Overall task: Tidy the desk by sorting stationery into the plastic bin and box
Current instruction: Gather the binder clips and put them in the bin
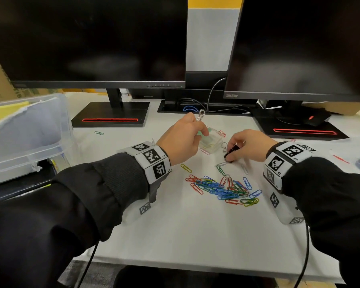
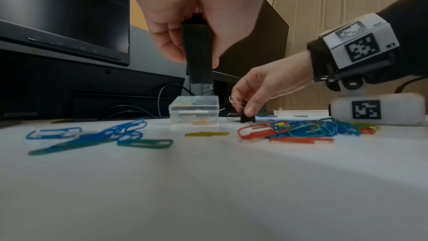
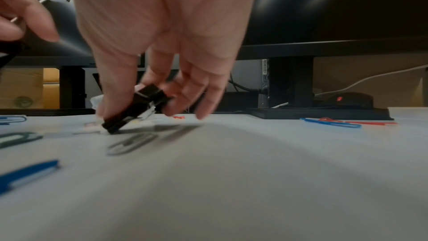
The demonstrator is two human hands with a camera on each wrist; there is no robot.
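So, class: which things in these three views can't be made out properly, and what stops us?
- Small clear box contents: head view, left hand covers it.
- Black binder clip: right wrist view, motion blur.
- Plastic bin: head view, cut by left edge.
- Nearest paper clips: left wrist view, out of focus.

Two dark monitors, black mouse

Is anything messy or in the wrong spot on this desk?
Yes. A heap of colored paper clips lies spilled on the white desk in front of the small clear box, not in it. One green clip lies apart, near the big plastic bin.
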